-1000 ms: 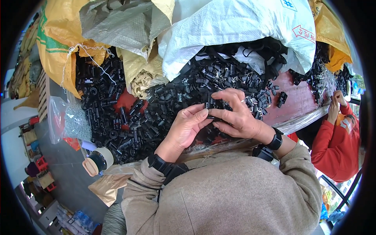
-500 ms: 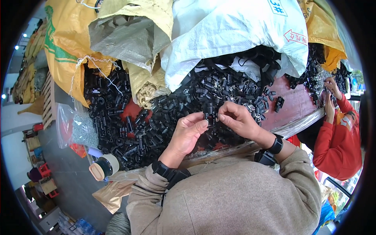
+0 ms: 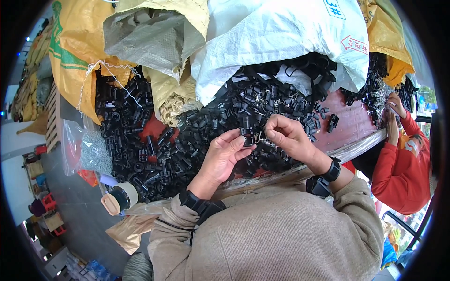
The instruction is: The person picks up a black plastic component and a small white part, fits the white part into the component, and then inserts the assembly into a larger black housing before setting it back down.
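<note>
My left hand [image 3: 224, 157] pinches a small black plastic part [image 3: 247, 133] between thumb and fingers, held upright over the pile. Just to its right, my right hand [image 3: 291, 140] has its thumb and index finger pressed together, apart from the black part. Whatever lies between those fingertips is too small to make out. A tiny silvery metal piece [image 3: 258, 137] shows between the two hands; whether it is attached to the part I cannot tell. Beneath and beyond spreads a heap of loose black plastic parts [image 3: 187, 140], with bits of silvery metal among them.
Woven sacks, one white [image 3: 281, 33], one pale yellow [image 3: 154, 42], one orange [image 3: 77, 70], line the table's far side. Beige parts [image 3: 172, 108] spill near the yellow one. A clear bag of small metal pieces [image 3: 96, 152] and a jar [image 3: 119, 199] stand left. A red-sleeved co-worker [image 3: 401, 173] works at right.
My right hand has drawn back a little to the right and up from the black part. My left hand has turned slightly and keeps hold of it.
</note>
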`<state>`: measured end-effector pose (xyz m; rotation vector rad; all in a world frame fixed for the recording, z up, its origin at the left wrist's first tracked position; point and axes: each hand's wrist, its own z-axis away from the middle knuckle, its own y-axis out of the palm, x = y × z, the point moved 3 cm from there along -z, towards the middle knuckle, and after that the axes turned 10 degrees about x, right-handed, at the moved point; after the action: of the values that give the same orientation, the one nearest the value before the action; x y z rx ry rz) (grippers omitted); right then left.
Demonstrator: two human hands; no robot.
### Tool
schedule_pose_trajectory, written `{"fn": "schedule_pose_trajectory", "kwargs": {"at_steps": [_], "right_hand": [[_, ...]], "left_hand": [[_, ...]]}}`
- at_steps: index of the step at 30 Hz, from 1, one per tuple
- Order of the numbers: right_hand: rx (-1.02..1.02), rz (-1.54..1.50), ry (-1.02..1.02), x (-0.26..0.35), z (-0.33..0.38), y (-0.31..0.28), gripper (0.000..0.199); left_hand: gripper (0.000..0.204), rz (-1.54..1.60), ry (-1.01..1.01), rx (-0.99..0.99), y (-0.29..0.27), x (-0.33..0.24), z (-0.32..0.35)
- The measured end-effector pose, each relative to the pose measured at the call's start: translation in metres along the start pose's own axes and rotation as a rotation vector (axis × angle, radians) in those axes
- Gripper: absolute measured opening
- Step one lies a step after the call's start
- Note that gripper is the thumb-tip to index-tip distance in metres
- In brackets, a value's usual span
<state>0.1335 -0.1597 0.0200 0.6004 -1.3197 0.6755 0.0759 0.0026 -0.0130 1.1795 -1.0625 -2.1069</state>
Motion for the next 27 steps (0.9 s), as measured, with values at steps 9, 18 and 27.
{"fn": "schedule_pose_trajectory", "kwargs": {"at_steps": [9, 18, 27], "right_hand": [[-0.037, 0.601, -0.441, 0.022, -0.003, 0.02, 0.008], [-0.075, 0.787, -0.476, 0.022, 0.0, 0.022, 0.012], [-0.06, 0.9, -0.475, 0.022, 0.001, 0.024, 0.014]], "left_hand": [[0.023, 0.031, 0.002, 0.01, 0.002, 0.009, 0.003], [0.025, -0.042, -0.042, 0.026, 0.003, 0.006, 0.005], [0.033, -0.144, -0.067, -0.028, 0.005, 0.005, 0.005]]}}
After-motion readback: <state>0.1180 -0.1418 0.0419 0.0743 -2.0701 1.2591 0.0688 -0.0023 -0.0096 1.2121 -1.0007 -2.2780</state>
